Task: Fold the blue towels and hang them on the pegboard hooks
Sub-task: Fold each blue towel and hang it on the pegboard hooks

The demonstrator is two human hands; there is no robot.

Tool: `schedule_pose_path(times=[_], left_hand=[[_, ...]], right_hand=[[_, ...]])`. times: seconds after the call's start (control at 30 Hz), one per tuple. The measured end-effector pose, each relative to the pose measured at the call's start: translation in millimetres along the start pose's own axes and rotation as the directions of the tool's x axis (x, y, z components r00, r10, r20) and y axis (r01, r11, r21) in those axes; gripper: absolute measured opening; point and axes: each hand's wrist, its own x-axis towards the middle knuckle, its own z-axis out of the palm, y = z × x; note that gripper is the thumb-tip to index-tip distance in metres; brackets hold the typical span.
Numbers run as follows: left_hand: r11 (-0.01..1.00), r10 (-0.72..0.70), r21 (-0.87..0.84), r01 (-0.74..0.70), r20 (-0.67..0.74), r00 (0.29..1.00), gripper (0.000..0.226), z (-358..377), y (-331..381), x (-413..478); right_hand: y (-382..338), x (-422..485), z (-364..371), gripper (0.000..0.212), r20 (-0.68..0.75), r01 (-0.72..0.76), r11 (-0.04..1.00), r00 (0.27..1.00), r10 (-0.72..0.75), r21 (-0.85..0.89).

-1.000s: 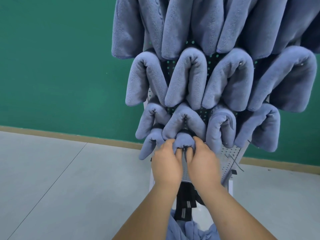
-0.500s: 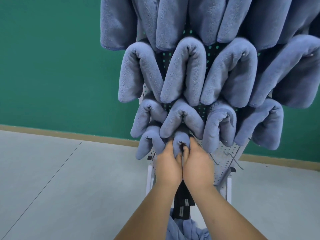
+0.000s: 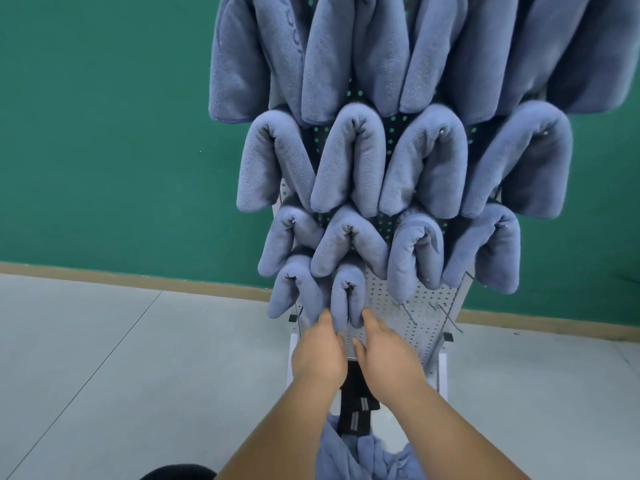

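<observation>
Blue towel (image 3: 347, 299) hangs between relaxed, straight fingers (image 3: 325, 318) of left hand (image 3: 318, 355) and right hand (image 3: 386, 351).

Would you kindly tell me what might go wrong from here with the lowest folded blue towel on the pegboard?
Both the left hand and right hand touch the lower ends of the narrow folded blue towel; any drag as they leave may pull it off its hook.
It hangs close beside the neighbouring folded blue towel, which might get knocked loose.
Bare wire hooks jut from the white perforated pegboard beside the right hand and might scratch it.
</observation>
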Motion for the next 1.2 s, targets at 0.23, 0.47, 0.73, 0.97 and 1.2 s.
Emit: schedule_pose_path(times=[0.23,0.47,0.73,0.97,1.2], left_hand=[[0.975,-0.007,0.215,-0.054,0.276,0.961,0.054,4,-25,-37],[0.954,0.061,0.22,-0.206,0.528,0.847,0.077,23,-74,-103],[0.95,-0.093,0.281,-0.136,0.67,0.737,0.079,56,-118,-163],[0.973,-0.08,0.215,-0.086,0.66,0.747,0.073,88,-146,-197],[0.994,-0.078,0.104,0.021,0.583,0.809,0.063,87,-148,-191]], right_hand=[[21,-45,-6,0.065,0.242,0.118,0.984,0.967,-0.084,-0.13],[54,-114,28,0.064,0.438,0.045,0.985,0.898,0.032,-0.164],[86,-178,94,0.053,0.639,-0.045,0.989,0.759,0.125,-0.139],[100,-207,152,0.058,0.703,-0.114,0.993,0.704,0.105,-0.033],[80,-188,132,0.016,0.449,-0.317,0.895,0.88,0.155,0.313]])
